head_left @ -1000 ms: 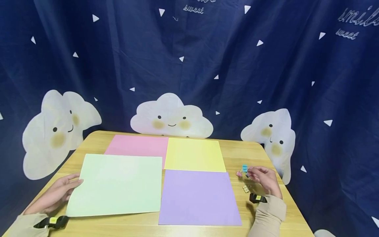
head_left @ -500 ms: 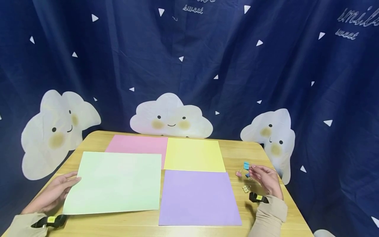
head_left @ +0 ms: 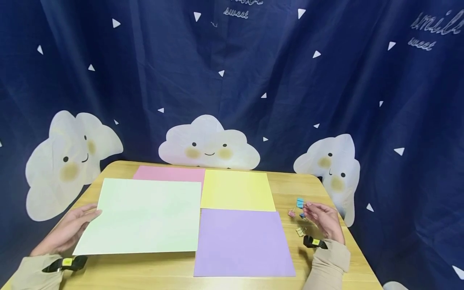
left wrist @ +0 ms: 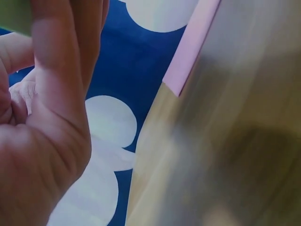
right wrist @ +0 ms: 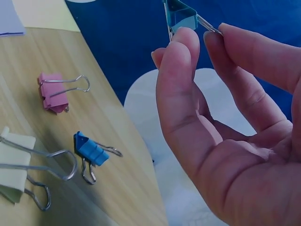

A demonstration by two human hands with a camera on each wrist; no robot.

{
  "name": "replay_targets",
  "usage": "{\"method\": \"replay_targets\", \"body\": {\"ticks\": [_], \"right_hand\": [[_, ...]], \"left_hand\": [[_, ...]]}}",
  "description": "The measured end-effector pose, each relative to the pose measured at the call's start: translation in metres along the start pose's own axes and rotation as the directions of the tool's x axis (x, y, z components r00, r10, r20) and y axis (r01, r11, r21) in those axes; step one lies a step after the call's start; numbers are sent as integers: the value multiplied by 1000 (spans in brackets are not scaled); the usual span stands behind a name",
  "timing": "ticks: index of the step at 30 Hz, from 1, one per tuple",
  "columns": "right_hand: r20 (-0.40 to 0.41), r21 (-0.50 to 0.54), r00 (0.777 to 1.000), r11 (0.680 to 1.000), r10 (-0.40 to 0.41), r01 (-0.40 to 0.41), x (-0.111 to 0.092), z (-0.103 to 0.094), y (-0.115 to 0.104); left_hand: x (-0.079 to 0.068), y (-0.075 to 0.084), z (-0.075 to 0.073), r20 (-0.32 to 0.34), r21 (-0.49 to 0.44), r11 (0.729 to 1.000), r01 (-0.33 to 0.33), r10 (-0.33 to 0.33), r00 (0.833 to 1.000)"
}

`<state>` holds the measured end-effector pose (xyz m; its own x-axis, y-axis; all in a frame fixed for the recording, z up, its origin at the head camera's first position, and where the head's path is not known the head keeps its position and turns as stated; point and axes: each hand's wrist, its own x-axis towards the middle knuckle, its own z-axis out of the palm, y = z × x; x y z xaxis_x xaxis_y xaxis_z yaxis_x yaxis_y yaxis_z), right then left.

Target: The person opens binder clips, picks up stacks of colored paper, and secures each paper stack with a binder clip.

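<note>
My left hand [head_left: 74, 227] pinches the left edge of a light green sheet of paper [head_left: 145, 215], which is lifted and tilted over the table with a shadow beneath. In the left wrist view only a corner of the green sheet [left wrist: 15, 16] shows, at the fingertips. My right hand [head_left: 324, 219] pinches a teal binder clip [right wrist: 182, 16] by its wire handles, raised over the table's right side. Below it lie a pink binder clip [right wrist: 54, 92], a blue binder clip [right wrist: 91, 148] and a pale yellow binder clip [right wrist: 16, 162].
Flat on the wooden table [head_left: 290, 183] lie a pink sheet [head_left: 170, 173], partly hidden by the green one, a yellow sheet [head_left: 237, 190] and a purple sheet [head_left: 244, 243]. A dark blue curtain [head_left: 232, 80] with clouds hangs behind the table.
The green sheet rises higher and covers more of the pink sheet, with my left hand moving up along with it. My right hand lifts the teal clip slightly, then stays nearly in place.
</note>
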<state>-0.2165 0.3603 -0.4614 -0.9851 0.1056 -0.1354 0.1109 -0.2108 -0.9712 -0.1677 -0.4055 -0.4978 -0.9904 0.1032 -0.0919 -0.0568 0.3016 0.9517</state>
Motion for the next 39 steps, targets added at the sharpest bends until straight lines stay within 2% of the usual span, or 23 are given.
{"method": "replay_targets", "body": {"ticks": [3, 10, 17, 19, 22, 28, 32, 39], "right_hand": [[7, 0, 1000, 1000, -12, 12, 0, 1, 0], [12, 12, 1000, 1000, 1, -1, 0, 2, -2], [3, 1, 1000, 1000, 23, -23, 1, 3, -4], [3, 0, 1000, 1000, 20, -20, 1, 3, -4], [6, 0, 1000, 1000, 14, -14, 1, 3, -4], [5, 6, 1000, 1000, 0, 0, 1, 6, -5], [1, 9, 1000, 1000, -2, 2, 0, 7, -6], [16, 5, 1000, 1000, 2, -2, 1, 8, -6]], "left_hand": [[5, 1, 4, 2, 16, 1000, 2, -2, 1000], [20, 5, 18, 42, -160, 985, -65, 72, 996], [31, 18, 30, 38, -354, 930, -101, 122, 992], [32, 21, 34, 33, -366, 926, -93, 113, 993], [35, 25, 38, 10, -341, 938, -69, 77, 997], [39, 30, 42, 39, -313, 949, -34, 49, 998], [41, 33, 44, 28, -274, 962, -20, 29, 999], [47, 36, 49, 2, -292, 956, -41, 44, 999]]}}
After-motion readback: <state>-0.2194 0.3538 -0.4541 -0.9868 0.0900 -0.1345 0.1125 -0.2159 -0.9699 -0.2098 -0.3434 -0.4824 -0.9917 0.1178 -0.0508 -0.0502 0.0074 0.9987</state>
